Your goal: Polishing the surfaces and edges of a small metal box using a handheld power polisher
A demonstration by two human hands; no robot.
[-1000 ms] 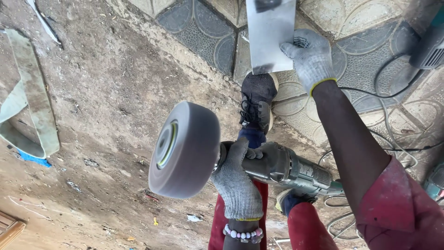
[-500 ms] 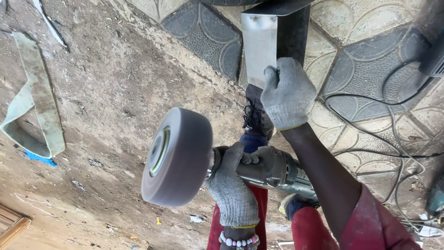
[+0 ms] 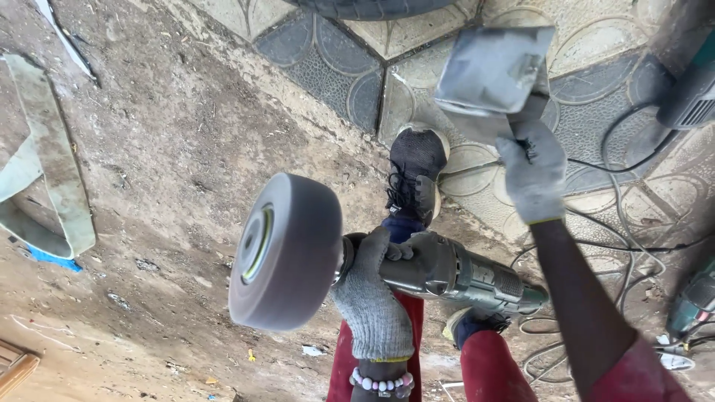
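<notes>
Belt strip: a worn, pale looped strip [image 3: 52, 186] lies on the bare dirt at the far left edge, with a blue scrap [image 3: 51, 260] just beneath it.
Dirt ground: rough earth [image 3: 164, 149] fills the left half; the widest open room lies here, between the strip and the wheel.
Wooden corner: a bit of wood [image 3: 15, 368] pokes in at the bottom left edge.
Polishing wheel: a thick grey wheel [image 3: 287, 249] with a yellow-green hub ring stands edge-up over the dirt, its face turned left, clear of the ground.
Left hand: the left hand [image 3: 372, 298], in a grey knit glove with a bead bracelet at the wrist, has its fingers wrapped tight round the neck of the grinder [image 3: 454, 275], just behind the wheel.
Grinder body: grey metal barrel running right and slightly down, over red trousers [image 3: 491, 368].
Shoe: a dark laced shoe [image 3: 413, 175] rests where the dirt meets the patterned paving [image 3: 328, 67].
Metal piece: a flat, dull-shiny sheet-metal piece [image 3: 491, 74] is held up over the paving, near the top edge.
Right hand: the right hand [image 3: 532, 175], gloved, fingers closed on the lower end of the metal piece.
Cables: black cords [image 3: 618, 216] loop across the paving, crowding the right side.
Other tools: a teal power tool [image 3: 693, 89] sits at the top right edge, another [image 3: 693, 301] lower right.
</notes>
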